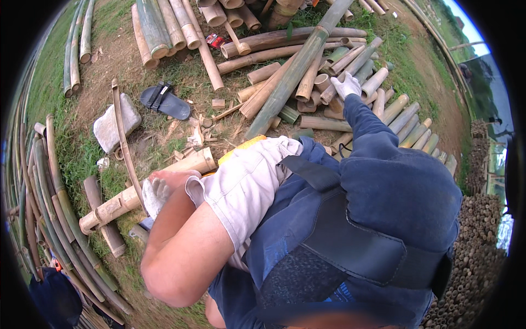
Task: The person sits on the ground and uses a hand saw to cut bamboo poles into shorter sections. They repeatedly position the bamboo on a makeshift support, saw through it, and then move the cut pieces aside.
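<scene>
My right hand (pixel 346 86), in a white glove, reaches out over a heap of cut bamboo pieces. Its fingers are apart and rest against a bamboo tube (pixel 350 59) in the heap. Down on the left, my gloved left hand (pixel 155 196) is partly hidden behind my bent bare leg. Its fingers look curled at the lower end of a long, thin, curved bamboo strip (pixel 127 142). The strip crosses a thick pale bamboo pole (pixel 121 203), on which my bare foot rests. That pole lies across a shorter, darker bamboo piece (pixel 113 233).
A black sandal (pixel 167 101) and a pale stone block (pixel 116 122) lie on the grass among bamboo chips. A long green bamboo pole (pixel 296 71) slants over the heap. Long poles (pixel 60 203) line the left side, and stacked bamboo (pixel 474 257) stands at the right.
</scene>
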Motion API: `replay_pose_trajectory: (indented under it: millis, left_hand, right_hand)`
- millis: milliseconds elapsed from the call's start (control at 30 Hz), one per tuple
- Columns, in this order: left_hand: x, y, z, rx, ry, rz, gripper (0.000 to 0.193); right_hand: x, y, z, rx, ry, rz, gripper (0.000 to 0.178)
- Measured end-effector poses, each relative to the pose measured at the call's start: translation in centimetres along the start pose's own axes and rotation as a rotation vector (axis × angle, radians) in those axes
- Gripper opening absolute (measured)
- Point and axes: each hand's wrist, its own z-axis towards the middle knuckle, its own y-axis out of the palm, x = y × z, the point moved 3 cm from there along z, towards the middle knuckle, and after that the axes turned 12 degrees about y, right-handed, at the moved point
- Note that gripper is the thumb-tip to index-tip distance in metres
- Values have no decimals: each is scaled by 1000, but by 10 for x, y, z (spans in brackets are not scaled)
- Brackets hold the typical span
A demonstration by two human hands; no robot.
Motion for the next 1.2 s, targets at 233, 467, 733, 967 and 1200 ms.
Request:
replay_pose_trajectory:
  millis: [233, 467, 733, 967, 1200]
  left_hand:
    - [-1, -10, -8, 63, 5, -1, 50]
    - [0, -23, -12, 126, 9, 9, 50]
    - [-9, -28, 0, 157, -22, 27, 49]
    - [-11, -29, 4, 154, -26, 39, 49]
    - [-3, -32, 1, 179, 4, -17, 49]
  right_hand:
    - [-130, 5, -48, 165, -636, 334, 57]
    - [-269, 108, -105, -690, -743, 197, 65]
    - [-376, 160, -135, -158, -1174, -80, 64]
    - [-419, 181, -138, -176, -923, -429, 36]
    - [-422, 167, -138, -169, -962, -396, 38]
